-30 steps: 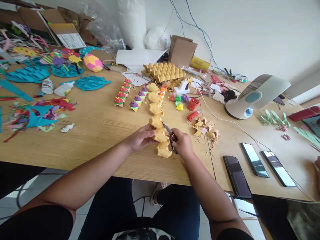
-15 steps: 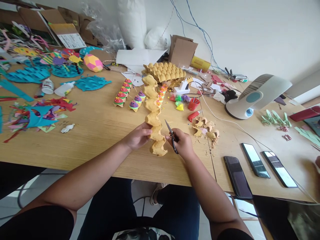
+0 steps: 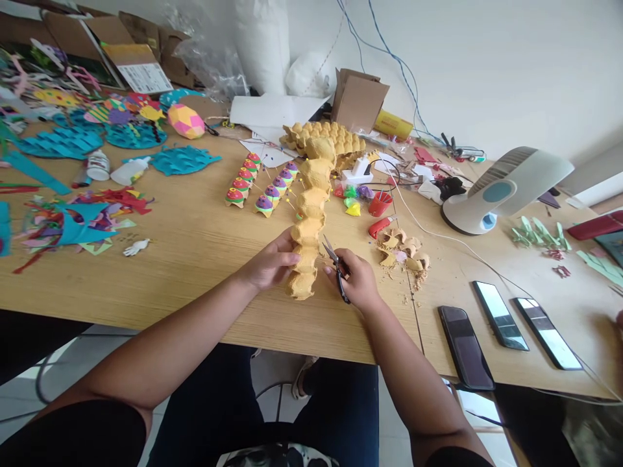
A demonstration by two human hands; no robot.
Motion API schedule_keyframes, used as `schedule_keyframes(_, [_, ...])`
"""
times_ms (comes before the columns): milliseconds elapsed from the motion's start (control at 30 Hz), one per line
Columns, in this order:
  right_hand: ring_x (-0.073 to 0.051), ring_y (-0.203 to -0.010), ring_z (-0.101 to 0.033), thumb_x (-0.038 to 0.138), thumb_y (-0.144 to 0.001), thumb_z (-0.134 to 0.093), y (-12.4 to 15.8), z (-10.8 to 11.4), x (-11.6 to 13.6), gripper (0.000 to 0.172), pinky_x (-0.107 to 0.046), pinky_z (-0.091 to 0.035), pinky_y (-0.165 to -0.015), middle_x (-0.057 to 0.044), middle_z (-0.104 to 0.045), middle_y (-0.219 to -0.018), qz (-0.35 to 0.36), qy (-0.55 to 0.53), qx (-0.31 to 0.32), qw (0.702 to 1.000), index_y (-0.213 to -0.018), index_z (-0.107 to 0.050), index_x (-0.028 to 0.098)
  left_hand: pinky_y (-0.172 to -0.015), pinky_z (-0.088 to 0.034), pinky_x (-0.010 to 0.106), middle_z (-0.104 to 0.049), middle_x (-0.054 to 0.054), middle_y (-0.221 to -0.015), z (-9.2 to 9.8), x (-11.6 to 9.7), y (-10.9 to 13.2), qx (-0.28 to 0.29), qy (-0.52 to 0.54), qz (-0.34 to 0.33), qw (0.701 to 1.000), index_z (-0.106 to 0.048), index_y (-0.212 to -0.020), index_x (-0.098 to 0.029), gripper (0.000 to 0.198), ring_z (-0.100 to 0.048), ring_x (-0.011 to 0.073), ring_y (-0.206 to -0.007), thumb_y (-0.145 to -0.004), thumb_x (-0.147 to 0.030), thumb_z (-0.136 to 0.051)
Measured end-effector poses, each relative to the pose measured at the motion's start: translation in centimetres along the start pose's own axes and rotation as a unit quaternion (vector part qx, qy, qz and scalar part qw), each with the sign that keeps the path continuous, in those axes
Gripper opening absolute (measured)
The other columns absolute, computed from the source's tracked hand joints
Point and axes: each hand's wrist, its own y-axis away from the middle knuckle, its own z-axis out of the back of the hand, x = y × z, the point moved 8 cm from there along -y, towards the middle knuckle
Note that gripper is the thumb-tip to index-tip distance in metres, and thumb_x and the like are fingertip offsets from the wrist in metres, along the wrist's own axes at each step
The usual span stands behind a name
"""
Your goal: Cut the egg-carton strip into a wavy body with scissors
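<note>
Near the worktop's front edge, my left hand's fingers clamp an egg-carton strip; my right hand's close around scissors beside it.

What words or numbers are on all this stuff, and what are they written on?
No words or numbers are readable.
White label on the cardboard box: print too small.
Yellow package: marks too blurred.
White bottle: label too blurred.
Egg-carton strip and scissors: no lettering that I can see.
</note>
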Motion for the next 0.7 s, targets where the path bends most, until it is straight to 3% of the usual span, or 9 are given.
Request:
schedule_keyframes(200, [-0.016, -0.064, -0.057, 0.060, -0.090, -0.062, 0.1, 0.4, 0.2, 0.041, -0.025, -0.042, -0.062, -0.001, -0.064, -0.071, 0.030, 0.003, -0.026, 0.999, -0.105, -0.066, 0.022, -0.075, -0.051, 0.030, -0.068, -0.002, -0.089, -0.5, 0.4, 0.0, 0.019, -0.003, 0.007, 1.000, -0.065, -0.114, -0.025, 0.050, -0.065, 0.0150, -0.074, -0.068, -0.024, -0.086])
schedule_keyframes(700, [-0.015, -0.059, -0.057, 0.066, -0.090, -0.061, 0.2, 0.6, -0.3, 0.048, -0.025, -0.042, -0.061, -0.003, -0.065, -0.067, 0.054, 0.055, -0.064, 0.995, -0.102, -0.072, 0.021, -0.068, -0.052, 0.028, -0.071, 0.001, -0.087, -1.2, 0.4, 0.2, 0.045, 0.015, 0.030, 0.998, -0.068, -0.108, -0.021, 0.050, -0.068, 0.0172, -0.076, -0.065, -0.034, -0.091])
